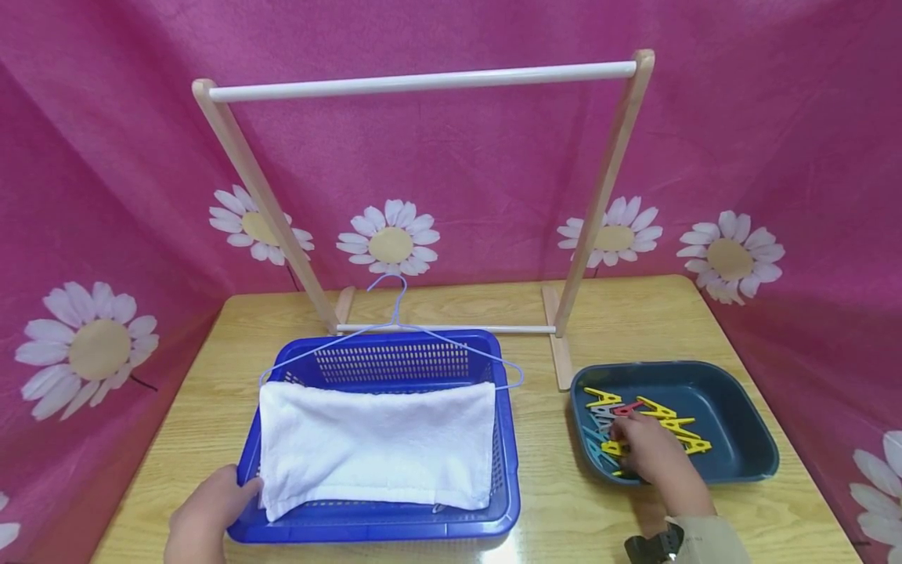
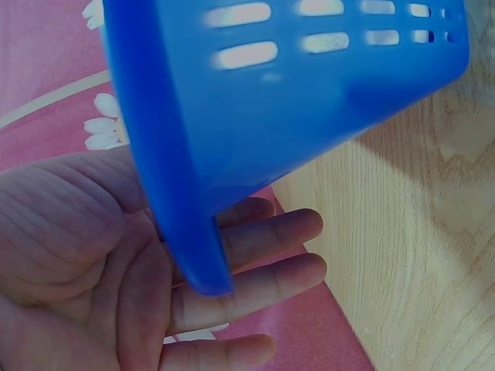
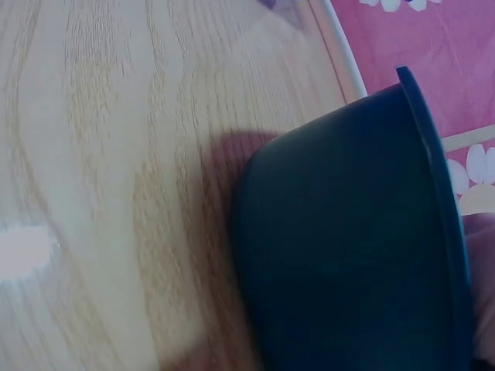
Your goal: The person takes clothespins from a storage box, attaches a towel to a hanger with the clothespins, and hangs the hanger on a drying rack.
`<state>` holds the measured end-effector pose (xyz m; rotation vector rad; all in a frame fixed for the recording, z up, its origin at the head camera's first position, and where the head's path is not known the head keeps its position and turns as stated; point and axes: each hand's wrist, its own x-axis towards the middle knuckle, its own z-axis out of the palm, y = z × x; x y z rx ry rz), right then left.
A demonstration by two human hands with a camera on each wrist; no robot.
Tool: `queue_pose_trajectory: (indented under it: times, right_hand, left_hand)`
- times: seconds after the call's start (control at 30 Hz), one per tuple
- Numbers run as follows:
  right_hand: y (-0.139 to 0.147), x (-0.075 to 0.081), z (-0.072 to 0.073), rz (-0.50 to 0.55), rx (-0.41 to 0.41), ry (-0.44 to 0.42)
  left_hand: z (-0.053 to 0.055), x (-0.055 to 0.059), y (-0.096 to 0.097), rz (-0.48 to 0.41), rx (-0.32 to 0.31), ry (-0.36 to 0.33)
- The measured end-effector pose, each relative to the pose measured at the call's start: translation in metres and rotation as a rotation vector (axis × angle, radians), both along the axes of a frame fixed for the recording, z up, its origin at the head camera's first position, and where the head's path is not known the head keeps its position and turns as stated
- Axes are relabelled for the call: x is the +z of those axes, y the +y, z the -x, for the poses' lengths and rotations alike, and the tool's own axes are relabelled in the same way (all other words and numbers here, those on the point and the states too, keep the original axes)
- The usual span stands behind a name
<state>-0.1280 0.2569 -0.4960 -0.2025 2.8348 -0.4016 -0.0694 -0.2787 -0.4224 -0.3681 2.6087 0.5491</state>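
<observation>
Head view, and here we are: our right hand (image 1: 651,448) is down among the clothespins (image 1: 696,446) at the left end of the dark tray (image 1: 736,427), fingertips hidden, so whether they pinch one we can't tell. Our left hand (image 1: 209,501) rests at the rim of the blue basket (image 1: 373,533), fingers fairly straight and spread apart. The smart play, we judge: single out one pin, take its handle ends, and keep the left hand light so the basket, with the white towel (image 1: 373,442) and hanger (image 1: 398,317) lying across it, doesn't shift. Under everything, a wood-grain surface (image 1: 539,470); behind the basket, a rack (image 1: 423,82); around us, pink cloth (image 1: 451,157) with daisies (image 1: 391,244).
</observation>
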Motion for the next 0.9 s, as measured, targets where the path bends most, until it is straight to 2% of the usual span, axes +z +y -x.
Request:
queue_pose_trajectory:
  times: [0.23, 0.4, 0.57, 0.67, 0.9]
  right_hand:
    - [0.005, -0.003, 0.000, 0.098, -0.052, -0.044]
    - [0.008, -0.001, 0.000, 0.177, -0.074, -0.094]
    - [0.008, 0.002, 0.002, 0.241, -0.090, -0.100]
    - [0.007, 0.005, 0.001, 0.245, -0.109, -0.110]
    - [0.006, 0.014, 0.000, 0.253, -0.078, -0.123]
  left_hand:
    - [0.000, 0.000, 0.001, 0.000, 0.013, -0.024]
    - [0.000, 0.000, 0.001, -0.008, 0.015, -0.024]
    - [0.001, -0.001, 0.001, -0.011, 0.005, -0.013]
    - [0.000, -0.002, -0.001, -0.015, -0.003, -0.002]
    - [0.000, -0.003, -0.002, -0.030, -0.010, 0.009]
